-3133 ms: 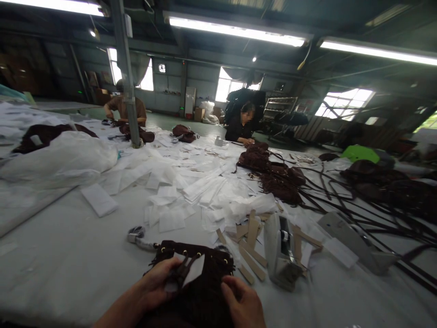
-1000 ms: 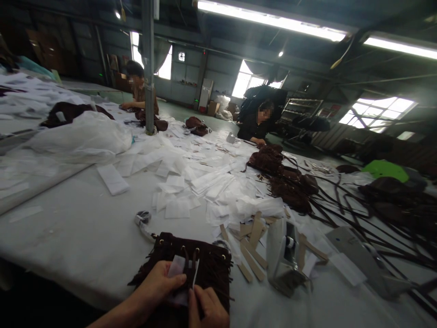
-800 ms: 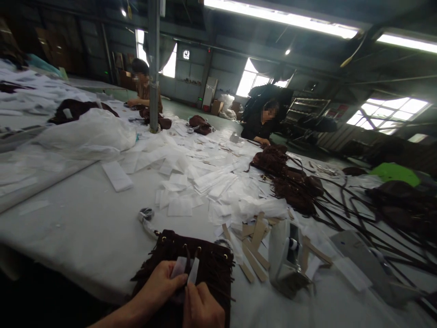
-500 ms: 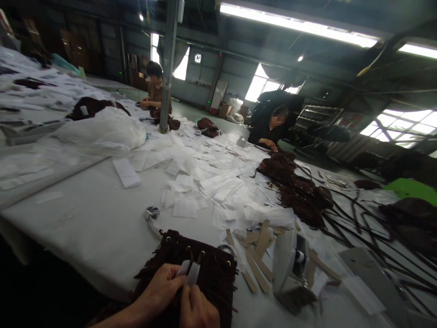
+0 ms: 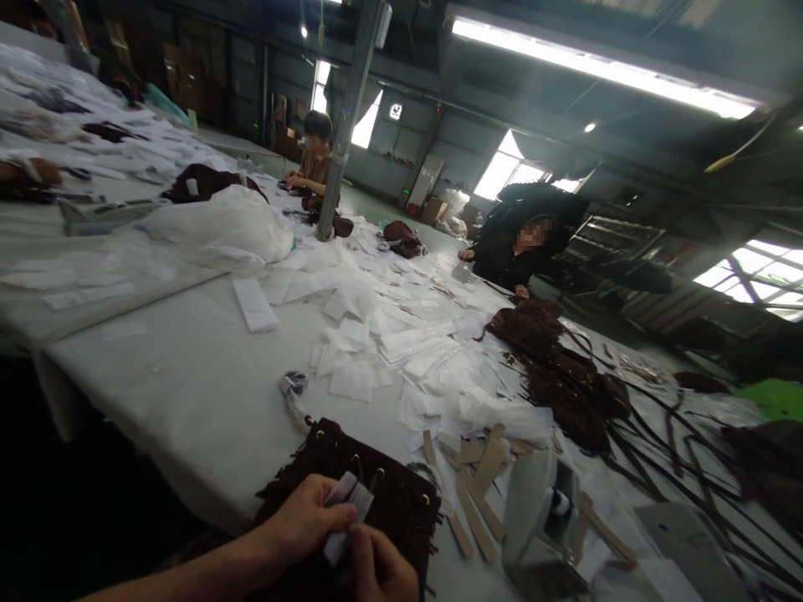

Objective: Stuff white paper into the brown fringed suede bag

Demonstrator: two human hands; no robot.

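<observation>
A dark brown fringed bag (image 5: 395, 493) with brass eyelets lies at the table's near edge, a wrapped chain at its top left corner. Over it, my left hand (image 5: 310, 514) pinches a pale strip (image 5: 344, 492) between thumb and fingers. My right hand (image 5: 380, 564) is just to the right, its thumb and fingertips closed at the lower right edge of the strips. What exactly the right fingertips grip is hard to make out. A dark cord end passes by the strips near the middle eyelets.
White paper pieces (image 5: 351, 378) spread over the table (image 5: 188, 410). Cardboard strips (image 5: 480, 493) and a grey tape dispenser (image 5: 539, 518) are at right. Brown fringed bags (image 5: 558, 385) with long straps lie beyond. Two people sit across, near a metal post (image 5: 351, 117).
The camera view has tilted and shifted. My left hand now covers more of the strips, which sit at a different angle. The person in black has spread their hands apart.
</observation>
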